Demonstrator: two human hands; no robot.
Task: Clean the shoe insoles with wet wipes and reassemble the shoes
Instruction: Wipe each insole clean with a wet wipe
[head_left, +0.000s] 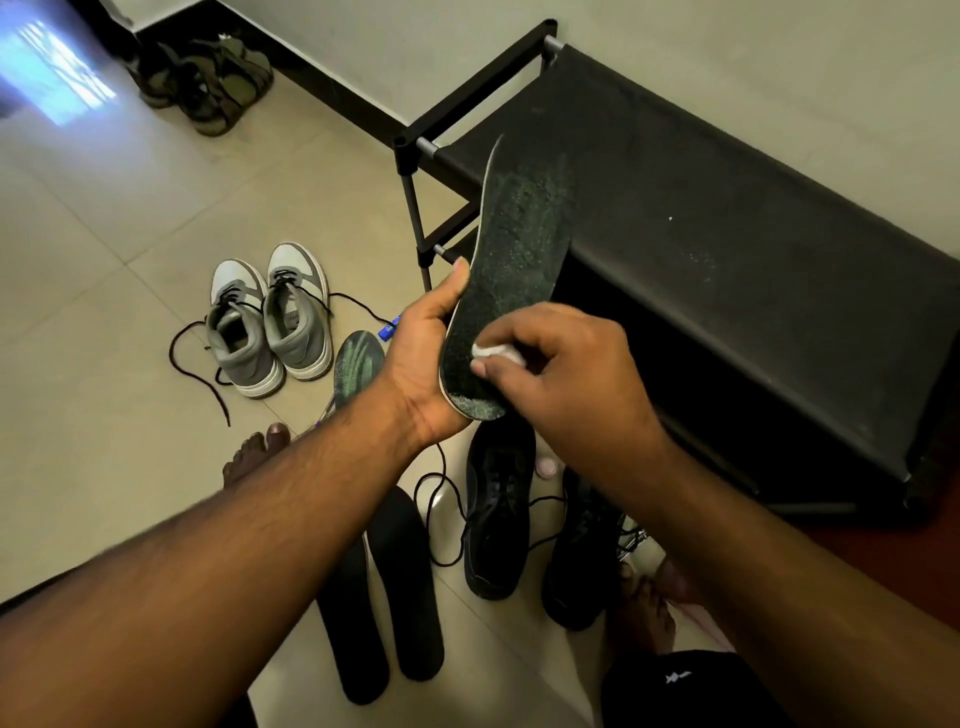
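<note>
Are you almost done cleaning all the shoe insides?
Not yet. Four insoles are out of the shoes. The left hand holds a speckled insole while the right hand rubs it with a wipe. Three more lie on the floor, and the grey shoes and black shoes still need refilling.

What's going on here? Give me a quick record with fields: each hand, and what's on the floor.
left hand: holds a dark insole upright by its edge
right hand: pinches a white wipe against the insole's lower part
floor: grey sneakers, black shoes, two black insoles, one green-patterned insole
beside: black shoe rack
</note>
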